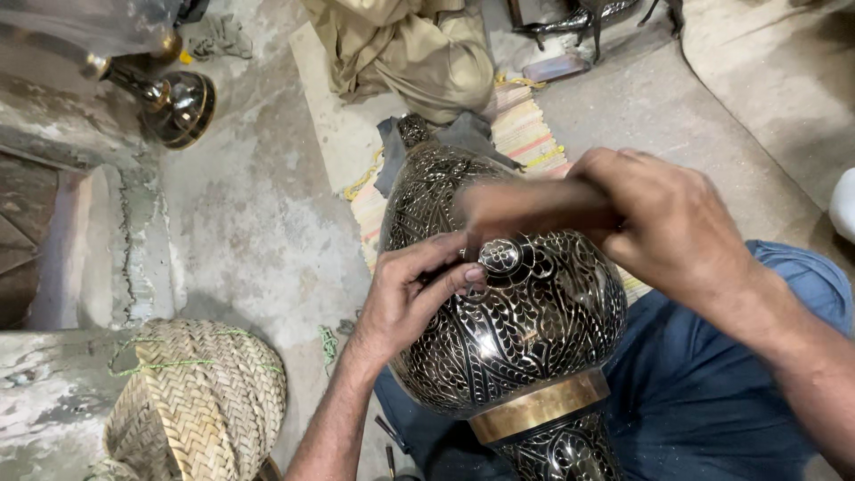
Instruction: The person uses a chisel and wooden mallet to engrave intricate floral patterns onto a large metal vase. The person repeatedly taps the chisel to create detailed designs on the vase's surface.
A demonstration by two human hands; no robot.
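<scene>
Concrete floor (258, 223) bears a woven basket (200, 401) and striped mat (525, 134)

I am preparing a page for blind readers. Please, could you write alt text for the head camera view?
A person's left hand rests on a large black engraved metal vase lying across the lap, while the right hand holds a blurred wooden tool over it. A woven basket sits on the concrete floor; another person's knee shows above.

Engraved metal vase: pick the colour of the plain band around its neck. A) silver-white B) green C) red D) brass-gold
D: the smooth band below the bulging body of the black engraved vase shines brass-gold, while the left hand rests on the body above it.
</scene>
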